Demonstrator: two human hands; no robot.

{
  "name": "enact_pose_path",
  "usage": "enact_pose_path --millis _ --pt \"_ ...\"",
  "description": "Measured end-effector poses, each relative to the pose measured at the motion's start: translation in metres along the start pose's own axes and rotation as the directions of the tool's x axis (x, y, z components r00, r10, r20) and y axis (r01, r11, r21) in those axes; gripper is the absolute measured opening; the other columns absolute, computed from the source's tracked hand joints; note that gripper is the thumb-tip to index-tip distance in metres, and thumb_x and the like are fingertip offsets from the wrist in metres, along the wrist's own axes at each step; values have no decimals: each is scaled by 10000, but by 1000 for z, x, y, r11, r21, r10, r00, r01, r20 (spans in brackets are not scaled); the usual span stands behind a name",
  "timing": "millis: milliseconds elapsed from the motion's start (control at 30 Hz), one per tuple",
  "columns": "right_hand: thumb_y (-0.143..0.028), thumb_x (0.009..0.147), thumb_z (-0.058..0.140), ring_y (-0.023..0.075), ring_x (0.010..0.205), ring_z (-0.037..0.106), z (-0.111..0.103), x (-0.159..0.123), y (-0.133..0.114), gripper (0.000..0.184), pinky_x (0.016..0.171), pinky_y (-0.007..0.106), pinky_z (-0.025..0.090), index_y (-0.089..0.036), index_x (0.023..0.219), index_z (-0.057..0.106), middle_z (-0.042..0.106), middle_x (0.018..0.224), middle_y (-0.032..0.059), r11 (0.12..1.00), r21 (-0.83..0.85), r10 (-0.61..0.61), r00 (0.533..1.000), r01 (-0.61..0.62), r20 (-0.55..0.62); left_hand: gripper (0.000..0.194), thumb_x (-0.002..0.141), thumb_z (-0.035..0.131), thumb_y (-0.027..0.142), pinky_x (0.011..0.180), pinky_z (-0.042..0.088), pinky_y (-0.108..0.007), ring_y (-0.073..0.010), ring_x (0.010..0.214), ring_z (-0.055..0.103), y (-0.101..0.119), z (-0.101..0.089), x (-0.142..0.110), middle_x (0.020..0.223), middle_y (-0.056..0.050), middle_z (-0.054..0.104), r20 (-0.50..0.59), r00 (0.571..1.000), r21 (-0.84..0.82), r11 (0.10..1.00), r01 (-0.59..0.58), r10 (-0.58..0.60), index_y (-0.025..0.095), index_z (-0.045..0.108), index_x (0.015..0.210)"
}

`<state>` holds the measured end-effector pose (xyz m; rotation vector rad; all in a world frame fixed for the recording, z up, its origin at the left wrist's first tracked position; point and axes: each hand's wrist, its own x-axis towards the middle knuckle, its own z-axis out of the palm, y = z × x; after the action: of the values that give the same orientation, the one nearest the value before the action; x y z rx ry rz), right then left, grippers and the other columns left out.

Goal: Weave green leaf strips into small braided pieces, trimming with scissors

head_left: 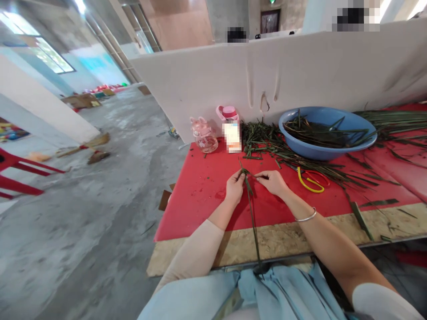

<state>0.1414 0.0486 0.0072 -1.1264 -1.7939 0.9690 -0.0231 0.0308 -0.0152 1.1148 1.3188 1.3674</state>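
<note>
Over the red table covering, my left hand (235,186) pinches a small knotted bunch of green leaf strips (246,172) between thumb and fingers. Long strips (254,222) trail from the bunch down over the table's front edge to my lap. Just to the right, my right hand (273,182) is closed in a pinch at what looks like the thin end of a strip. A silver bangle (307,216) circles the right wrist. Scissors with yellow and red handles (310,182) lie right of this hand, their blades partly covered by leaves.
A blue basin (310,152) holds leaf strips and water. Cut leaf pieces (258,135) are heaped beside it, with longer leaves (396,120) at the right. A pink bear-shaped bottle (204,135) and a pink-lidded container (229,113) stand before the white partition (207,84).
</note>
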Motion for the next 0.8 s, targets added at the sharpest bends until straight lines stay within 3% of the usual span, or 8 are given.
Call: enact_pose_path --millis 100,200,267,367,533,667,800 --pt "-248 733 614 202 747 649 -5 2 1 185 750 322 480 -181 849 742 737 819 49 998 -1 59 995 -59 80 407 790 586 302 527 444 -188 -73 553 547 4 -1 2 750 -13 672 -81 992 -205 976 75 -93 134 614 1159" --pt "-248 711 639 192 725 643 -19 8 9 167 718 304 475 -184 827 742 738 804 35 997 -13 72 960 -71 272 381 765 615 265 512 419 -182 -66 529 521 10 2 -1 697 -8 650 -47 986 -306 942 137 -159 118 622 1117" --pt "-247 715 647 196 734 646 -30 13 16 156 718 302 471 -190 823 744 740 813 36 997 -61 67 941 -49 330 382 759 631 279 478 382 -183 -56 477 473 13 4 -5 663 -1 635 6 983 -322 931 174 -182 121 621 1107" --pt "-205 747 620 206 753 651 -40 18 24 154 746 313 465 -196 840 743 738 823 51 977 -213 32 974 17 225 407 732 670 321 445 336 -185 -42 433 411 16 5 -11 652 17 618 124 972 -331 915 232 -201 146 615 1095" --pt "-163 809 550 198 841 640 -29 16 25 198 800 307 452 -207 895 722 716 900 60 885 -436 -139 986 166 95 432 657 745 378 428 316 -157 -56 507 483 19 3 -19 703 35 590 344 915 -319 889 327 -213 217 573 1018" --pt "-151 824 534 177 822 626 -23 12 23 200 772 283 454 -204 913 705 690 890 55 860 -464 -213 976 211 49 495 641 765 370 426 272 -143 -46 530 477 19 4 -21 744 34 585 282 944 -211 948 236 -173 227 577 1076" --pt "-152 839 515 171 798 620 -24 9 21 201 742 270 460 -189 921 695 674 859 55 861 -431 -302 953 272 -2 489 640 758 342 425 234 -169 -44 517 457 22 4 -19 793 -13 643 247 963 -117 982 145 -112 160 638 1078"
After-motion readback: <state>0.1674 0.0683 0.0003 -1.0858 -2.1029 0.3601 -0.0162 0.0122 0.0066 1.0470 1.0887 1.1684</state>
